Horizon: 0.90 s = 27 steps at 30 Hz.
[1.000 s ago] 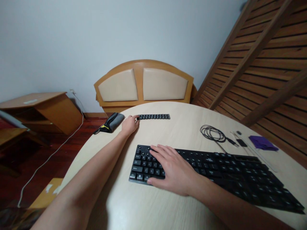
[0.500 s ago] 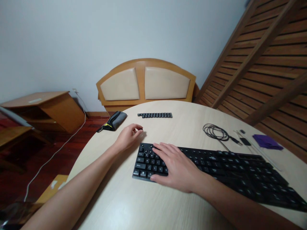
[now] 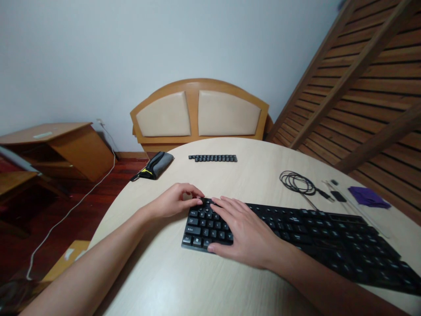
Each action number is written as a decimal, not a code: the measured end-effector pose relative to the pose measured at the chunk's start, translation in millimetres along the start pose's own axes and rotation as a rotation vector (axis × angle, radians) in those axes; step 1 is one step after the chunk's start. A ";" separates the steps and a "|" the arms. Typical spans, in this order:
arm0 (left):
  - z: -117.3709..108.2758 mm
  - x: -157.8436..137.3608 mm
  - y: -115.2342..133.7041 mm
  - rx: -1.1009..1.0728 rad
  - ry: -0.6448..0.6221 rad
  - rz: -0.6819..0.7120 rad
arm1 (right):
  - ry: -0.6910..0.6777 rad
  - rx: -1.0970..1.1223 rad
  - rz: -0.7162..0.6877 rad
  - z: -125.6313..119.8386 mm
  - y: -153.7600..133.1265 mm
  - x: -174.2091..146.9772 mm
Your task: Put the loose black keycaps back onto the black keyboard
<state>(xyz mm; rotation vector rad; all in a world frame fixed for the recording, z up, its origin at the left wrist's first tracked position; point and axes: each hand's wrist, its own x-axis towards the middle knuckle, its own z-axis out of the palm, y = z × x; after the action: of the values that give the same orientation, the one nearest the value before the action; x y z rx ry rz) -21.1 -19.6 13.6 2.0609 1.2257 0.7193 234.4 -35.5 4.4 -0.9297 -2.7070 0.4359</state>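
Here's a pale, round-edged desk [image 3: 164, 276] filling the foreground, light wood grain catching a soft shine at the near side. Across its right half runs the black keyboard [image 3: 315, 241], set aslant, and the right hand [image 3: 246, 235] lies open on it, fingers spread over the keys. Over at the far left corner is the left hand [image 3: 174, 202], thumb and forefinger drawn close together at the keyboard's edge; whether anything sits between them, I can't tell.

Further back, small black keycaps [image 3: 215, 158] line up in two neat rows, with a folded grey-and-black pouch [image 3: 154, 166] to their left, yellow trim showing. Out right: a coiled black cable [image 3: 305, 191], then a folded purple cloth [image 3: 369, 197] near the rim.

Beyond the desk, a wooden headboard [image 3: 194, 114] with two cream panels stands before a pale wall [image 3: 197, 39]. Brown slatted woodwork [image 3: 362, 79] leans into the right side; at left, a wooden cabinet [image 3: 87, 153] and a white cord [image 3: 70, 208] trailing over dark red floorboards [image 3: 82, 224].
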 end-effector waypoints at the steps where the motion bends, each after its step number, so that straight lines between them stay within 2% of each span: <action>1: -0.5 -0.1 0.3 0.003 -0.004 0.009 | -0.004 -0.001 0.003 -1.5 -1.0 0.2; 5: -2.8 -0.4 1.7 0.032 -0.021 0.051 | -0.060 -0.029 0.039 -13.5 1.0 -4.1; 10: -6.1 -0.9 -1.8 0.097 -0.046 0.090 | -0.123 -0.070 0.023 -26.0 21.3 -19.9; 15: -8.2 -1.0 -5.5 0.125 -0.089 0.152 | -0.093 -0.059 -0.001 -19.5 34.9 -27.8; 27: -9.4 -2.1 -2.8 0.228 -0.105 0.212 | -0.068 -0.025 -0.014 -14.3 40.1 -27.2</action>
<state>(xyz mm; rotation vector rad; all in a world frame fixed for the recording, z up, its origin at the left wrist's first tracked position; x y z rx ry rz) -30.3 -18.3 17.4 2.4111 1.0820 0.5780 282.1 -19.6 -0.3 -0.9180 -2.7850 0.4390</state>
